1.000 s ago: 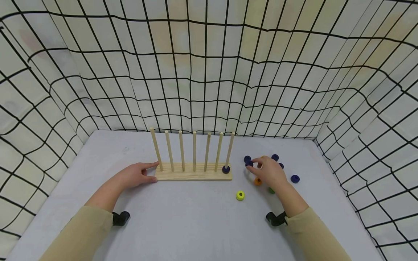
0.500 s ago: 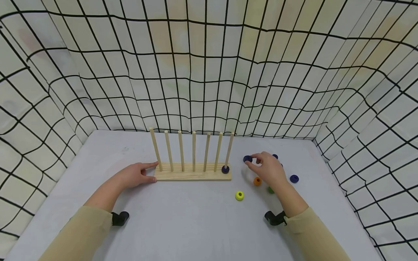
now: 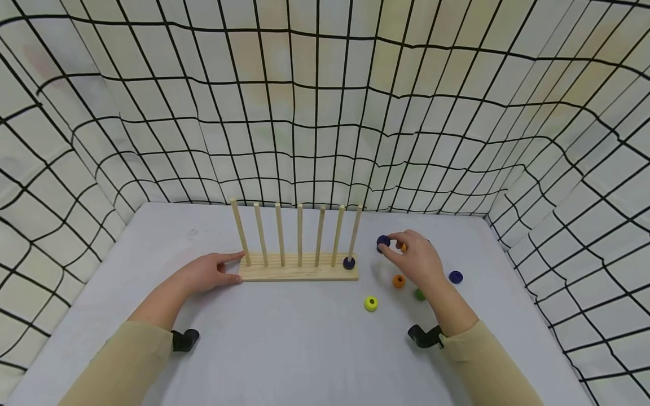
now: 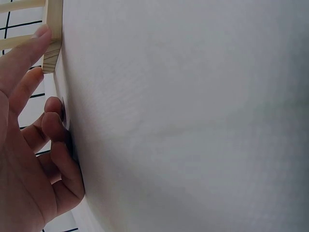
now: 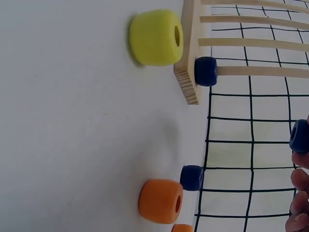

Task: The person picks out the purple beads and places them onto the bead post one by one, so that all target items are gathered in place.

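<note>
A wooden pegboard (image 3: 298,274) with a row of upright pegs stands near the back of the table. A dark blue bead (image 3: 348,263) sits at the foot of its rightmost peg. My left hand (image 3: 207,273) grips the board's left end, thumb (image 4: 41,35) at the front edge and forefinger at the end; the other fingers curl near the table. To the right of the board, my right hand (image 3: 417,258) pinches a dark blue bead (image 5: 300,137) between thumb and forefinger, raised off the table. Another dark blue bead (image 5: 191,178) lies below it.
A yellow bead (image 3: 371,303) lies in front of the board's right end. Orange (image 3: 398,281) and green beads (image 3: 420,294) lie near my right wrist, a blue bead (image 3: 455,277) farther right. Black netting (image 3: 315,124) encloses the table's back and sides.
My right hand has raised the dark blue bead from beside another one, up and slightly left. My left hand keeps its place at the board's end.
</note>
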The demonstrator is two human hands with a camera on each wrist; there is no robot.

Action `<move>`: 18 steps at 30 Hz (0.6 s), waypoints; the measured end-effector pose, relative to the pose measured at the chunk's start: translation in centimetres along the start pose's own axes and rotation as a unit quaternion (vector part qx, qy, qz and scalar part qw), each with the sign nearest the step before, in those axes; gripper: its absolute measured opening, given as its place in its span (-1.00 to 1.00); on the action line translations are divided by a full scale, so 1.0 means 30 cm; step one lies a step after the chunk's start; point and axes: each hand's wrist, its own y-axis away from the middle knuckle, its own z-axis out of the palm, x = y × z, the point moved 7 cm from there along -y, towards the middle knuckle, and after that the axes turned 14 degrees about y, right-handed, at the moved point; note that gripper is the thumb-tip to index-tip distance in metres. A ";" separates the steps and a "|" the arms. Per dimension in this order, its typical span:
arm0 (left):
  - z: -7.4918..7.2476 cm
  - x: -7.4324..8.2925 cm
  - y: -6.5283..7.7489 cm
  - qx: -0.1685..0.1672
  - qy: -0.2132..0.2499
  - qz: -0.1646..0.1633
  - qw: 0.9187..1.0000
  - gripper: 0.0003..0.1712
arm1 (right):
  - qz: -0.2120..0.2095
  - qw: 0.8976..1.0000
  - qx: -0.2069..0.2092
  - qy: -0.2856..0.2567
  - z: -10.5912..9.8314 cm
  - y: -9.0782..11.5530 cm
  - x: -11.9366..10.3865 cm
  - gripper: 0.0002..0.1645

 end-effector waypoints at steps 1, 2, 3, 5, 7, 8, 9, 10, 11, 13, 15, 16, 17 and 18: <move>0.000 0.000 -0.001 0.000 -0.001 0.000 1.000 -0.11 | 0.001 1.000 -0.001 -0.002 -0.002 0.000 -0.002 -0.45; 0.001 -0.001 -0.001 -0.001 -0.001 0.000 1.000 -0.11 | 0.002 1.000 -0.001 -0.004 -0.004 -0.001 -0.004 -0.45; 0.002 -0.002 -0.002 -0.001 0.000 0.000 1.000 -0.11 | 0.004 1.000 -0.001 -0.005 -0.005 -0.001 -0.006 -0.45; 0.000 -0.004 -0.002 0.000 0.001 -0.001 1.000 -0.11 | 0.006 1.000 -0.001 -0.010 -0.011 -0.006 -0.012 -0.46; 0.001 -0.008 -0.003 0.001 0.002 -0.002 1.000 -0.11 | 0.007 1.000 0.000 -0.015 -0.016 -0.009 -0.017 -0.46; 0.001 -0.010 -0.003 0.001 0.002 -0.002 1.000 -0.10 | 0.007 1.000 0.001 -0.016 -0.018 -0.010 -0.019 -0.46; 0.001 -0.011 -0.002 0.001 0.003 -0.002 1.000 -0.10 | 0.008 1.000 0.001 -0.018 -0.021 -0.011 -0.020 -0.47; 0.001 -0.012 -0.002 0.001 0.003 -0.002 1.000 -0.09 | 0.008 1.000 0.002 -0.020 -0.024 -0.012 -0.023 -0.47; 0.001 -0.013 -0.003 0.001 0.004 -0.002 1.000 -0.09 | 0.009 1.000 0.003 -0.022 -0.027 -0.012 -0.025 -0.47; 0.001 -0.014 -0.003 0.001 0.004 -0.001 1.000 -0.09 | 0.010 1.000 0.007 -0.025 -0.036 -0.013 -0.030 -0.47; 0.001 -0.013 -0.004 0.001 0.002 0.000 1.000 -0.10 | 0.010 0.999 0.015 -0.029 -0.044 -0.014 -0.034 -0.48; 0.002 -0.012 -0.004 0.002 0.002 0.000 1.000 -0.10 | 0.009 0.999 0.019 -0.030 -0.049 -0.014 -0.037 -0.48; 0.002 -0.011 -0.004 0.002 0.001 0.000 1.000 -0.11 | 0.009 0.999 0.023 -0.031 -0.053 -0.014 -0.040 -0.48; 0.002 -0.010 -0.004 0.001 0.002 0.000 1.000 -0.11 | 0.009 0.999 0.027 -0.032 -0.056 -0.014 -0.043 -0.49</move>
